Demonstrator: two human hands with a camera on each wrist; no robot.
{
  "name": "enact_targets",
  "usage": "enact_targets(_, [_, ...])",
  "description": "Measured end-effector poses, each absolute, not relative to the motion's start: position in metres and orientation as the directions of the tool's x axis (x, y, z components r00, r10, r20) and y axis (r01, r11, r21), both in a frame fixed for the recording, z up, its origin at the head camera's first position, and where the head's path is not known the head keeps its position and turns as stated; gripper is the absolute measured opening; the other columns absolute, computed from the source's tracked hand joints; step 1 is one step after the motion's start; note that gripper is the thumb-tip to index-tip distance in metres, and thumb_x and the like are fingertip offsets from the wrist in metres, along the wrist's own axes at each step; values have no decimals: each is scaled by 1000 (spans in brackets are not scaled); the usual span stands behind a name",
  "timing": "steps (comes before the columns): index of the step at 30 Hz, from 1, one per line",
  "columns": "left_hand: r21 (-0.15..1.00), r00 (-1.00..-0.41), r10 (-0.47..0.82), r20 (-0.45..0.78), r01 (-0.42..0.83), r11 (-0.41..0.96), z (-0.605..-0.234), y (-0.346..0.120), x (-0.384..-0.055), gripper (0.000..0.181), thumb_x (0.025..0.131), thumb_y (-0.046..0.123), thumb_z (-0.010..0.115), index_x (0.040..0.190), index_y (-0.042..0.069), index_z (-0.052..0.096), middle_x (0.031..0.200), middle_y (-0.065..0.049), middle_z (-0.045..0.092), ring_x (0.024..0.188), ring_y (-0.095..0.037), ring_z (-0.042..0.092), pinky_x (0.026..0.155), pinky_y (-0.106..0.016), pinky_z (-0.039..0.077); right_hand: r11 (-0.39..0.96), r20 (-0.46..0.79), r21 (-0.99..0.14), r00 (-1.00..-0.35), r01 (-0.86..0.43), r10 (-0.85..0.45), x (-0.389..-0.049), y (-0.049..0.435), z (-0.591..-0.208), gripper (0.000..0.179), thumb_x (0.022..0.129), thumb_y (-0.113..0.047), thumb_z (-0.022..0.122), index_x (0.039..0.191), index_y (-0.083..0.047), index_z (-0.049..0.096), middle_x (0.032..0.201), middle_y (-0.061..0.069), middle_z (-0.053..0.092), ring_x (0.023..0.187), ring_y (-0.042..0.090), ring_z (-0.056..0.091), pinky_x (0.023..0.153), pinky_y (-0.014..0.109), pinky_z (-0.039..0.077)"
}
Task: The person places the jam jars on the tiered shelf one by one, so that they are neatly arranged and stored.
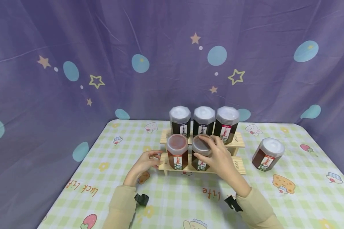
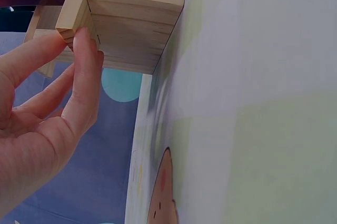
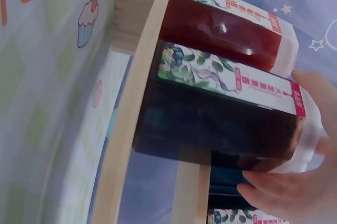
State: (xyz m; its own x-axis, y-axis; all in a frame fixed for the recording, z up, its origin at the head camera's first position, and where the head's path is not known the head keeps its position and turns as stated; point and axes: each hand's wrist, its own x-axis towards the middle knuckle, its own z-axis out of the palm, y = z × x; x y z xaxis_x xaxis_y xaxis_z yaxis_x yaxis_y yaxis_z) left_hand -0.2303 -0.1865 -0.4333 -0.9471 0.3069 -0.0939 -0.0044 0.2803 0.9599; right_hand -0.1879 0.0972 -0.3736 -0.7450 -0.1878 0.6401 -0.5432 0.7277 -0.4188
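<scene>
A two-step wooden rack [image 1: 165,166] stands on the table. My left hand [image 1: 144,163] pinches the end of its lower board between thumb and finger, as the left wrist view shows. On that lower step, a dark jar [image 3: 210,113] with a clear lid and a floral label stands upright. My right hand [image 1: 220,158] grips this jar round its lid from above, fingers on both sides. Just left of it stands a reddish-brown jar [image 1: 177,154], held by neither hand. The bottom of the gripped jar appears to meet the board in the right wrist view.
Three dark jars with white lids, a left one [image 1: 180,121], a middle one [image 1: 204,121] and a right one [image 1: 227,124], line the upper step. Another white-lidded jar [image 1: 268,154] stands on the checked tablecloth [image 1: 175,203] right of the rack. A purple curtain [image 1: 166,89] hangs behind.
</scene>
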Motion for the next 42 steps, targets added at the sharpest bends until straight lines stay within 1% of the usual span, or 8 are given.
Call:
enact_targets(7, [956, -952, 288, -105, -17, 293, -432, -186, -231, 47, 78, 1, 60, 123, -4, 48, 94, -15, 53, 67, -17, 57, 63, -33, 54, 654, 674, -414, -696, -633, -248, -188, 108, -371, 51, 66, -23, 77, 112, -12, 58, 111, 15, 49, 95, 27, 52, 70, 38, 51])
enact_targets(11, [955, -952, 290, -99, -8, 298, -433, -186, -231, 47, 78, 1, 60, 123, -4, 48, 95, -16, 53, 68, -17, 57, 63, -34, 54, 621, 706, -382, -649, -685, -282, -187, 116, -370, 49, 65, -18, 77, 110, -9, 59, 111, 19, 49, 98, 30, 52, 74, 40, 50])
enact_targets(17, [954, -955, 281, -100, -12, 300, -434, -186, -230, 47, 78, 1, 60, 123, -3, 49, 95, -16, 53, 67, -17, 57, 63, -34, 54, 605, 720, -362, -625, -709, -301, -183, 127, -367, 42, 67, -12, 75, 106, -7, 61, 110, 19, 51, 98, 30, 53, 80, 44, 48])
enact_targets(24, [957, -953, 290, -92, -4, 290, -436, -186, -231, 47, 78, 1, 60, 123, -5, 48, 95, -17, 52, 66, -17, 57, 62, -34, 54, 593, 738, -316, -585, -740, -336, -181, 143, -363, 37, 69, -5, 72, 103, -4, 62, 105, 12, 54, 96, 23, 53, 79, 31, 47])
enact_targets(31, [958, -950, 298, -94, -5, 286, -437, -186, -232, 48, 78, 1, 60, 124, -7, 46, 96, -18, 51, 67, -16, 57, 62, -33, 54, 649, 722, -302, -612, -698, -322, -179, 158, -361, 38, 68, -5, 73, 104, -5, 62, 106, 12, 55, 98, 23, 54, 76, 29, 46])
enact_targets(35, [963, -944, 317, -94, -6, 270, -435, -187, -231, 48, 80, 1, 59, 124, -9, 44, 98, -20, 51, 67, -16, 57, 62, -32, 54, 684, 709, -307, -638, -662, -299, -179, 168, -361, 38, 68, -6, 74, 104, -6, 62, 106, 10, 55, 97, 24, 54, 72, 34, 47])
enact_targets(39, [967, -938, 331, -101, -14, 256, -426, -185, -227, 48, 80, -2, 57, 125, -11, 42, 99, -23, 51, 67, -16, 56, 63, -35, 54, 714, 692, -319, -668, -623, -273, -180, 179, -363, 38, 69, -8, 73, 105, -7, 62, 106, 12, 55, 98, 29, 53, 75, 42, 47])
enact_targets(42, [965, -937, 333, -105, -15, 262, -417, -183, -222, 47, 80, -3, 56, 124, -13, 41, 99, -25, 50, 67, -16, 56, 64, -35, 54, 724, 699, -312, -665, -615, -263, -181, 186, -364, 39, 68, -7, 73, 105, -5, 62, 105, 14, 55, 97, 31, 53, 76, 45, 47])
